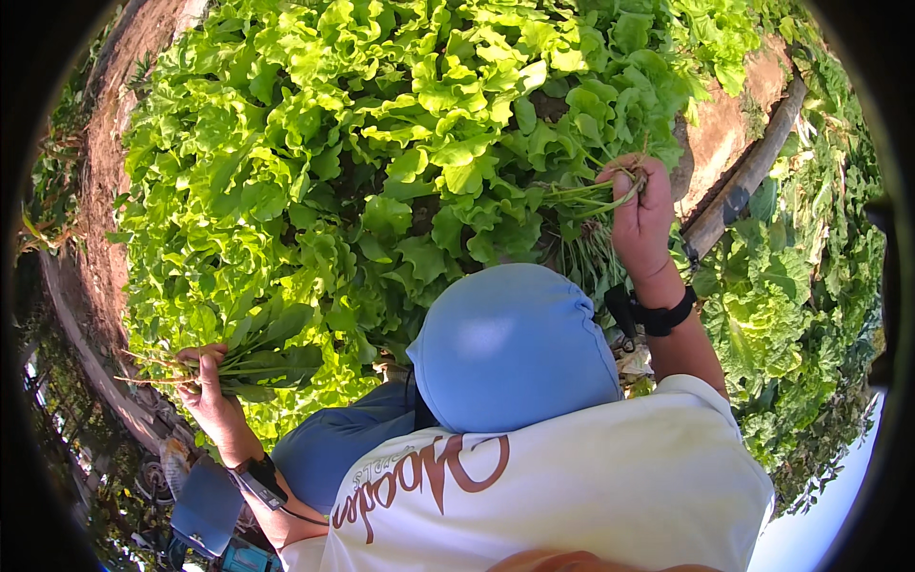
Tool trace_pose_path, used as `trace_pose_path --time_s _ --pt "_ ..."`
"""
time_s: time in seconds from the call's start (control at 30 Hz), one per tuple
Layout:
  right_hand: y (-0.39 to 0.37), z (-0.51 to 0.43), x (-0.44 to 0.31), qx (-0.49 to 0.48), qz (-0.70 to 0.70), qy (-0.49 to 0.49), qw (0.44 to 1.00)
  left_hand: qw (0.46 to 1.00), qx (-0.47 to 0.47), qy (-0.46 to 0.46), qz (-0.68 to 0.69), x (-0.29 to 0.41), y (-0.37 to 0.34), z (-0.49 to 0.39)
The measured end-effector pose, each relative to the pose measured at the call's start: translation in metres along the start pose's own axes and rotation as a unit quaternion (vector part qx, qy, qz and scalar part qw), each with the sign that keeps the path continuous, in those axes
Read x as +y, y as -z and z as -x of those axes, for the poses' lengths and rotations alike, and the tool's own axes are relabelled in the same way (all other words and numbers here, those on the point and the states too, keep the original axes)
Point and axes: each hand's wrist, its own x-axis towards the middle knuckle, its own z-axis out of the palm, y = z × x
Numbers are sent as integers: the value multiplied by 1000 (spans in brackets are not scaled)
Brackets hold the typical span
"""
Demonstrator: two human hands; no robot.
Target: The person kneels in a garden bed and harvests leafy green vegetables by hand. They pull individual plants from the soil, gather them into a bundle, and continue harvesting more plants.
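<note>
My left hand [207, 386] is at the lower left, its fingers shut on a small bunch of leafy greens [275, 350]. Thin pale roots stick out on its left side and broad leaves point right. At the upper right, my right hand [643, 214] pinches a few green stems with roots [593, 196], which bend around my fingers. Their far ends reach left among the lettuce plants [457, 164], where I cannot tell them apart from the bed. Another clump of thin stems [590, 250] lies below my right hand, partly hidden by my knee.
My blue-clad knee [515, 343] rises in the middle. A wooden pole [747, 168] edges the bed at right, beside bare soil [722, 136] and leafy plants [758, 336]. Bare soil [107, 193] also borders the left. A blue flap-like object [207, 504] is at the lower left.
</note>
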Motion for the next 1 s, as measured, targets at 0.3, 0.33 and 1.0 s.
trace_pose_path --time_s 0.3,0.33,1.0 --pt "36 -61 -57 -5 55 30 998 999 -34 -15 -1 17 -16 3" --pt "33 -64 -71 -74 115 -62 989 1000 -23 -9 16 20 -22 3" --pt "-220 -62 -312 -441 -31 428 788 939 -2 -6 345 46 -47 -1"
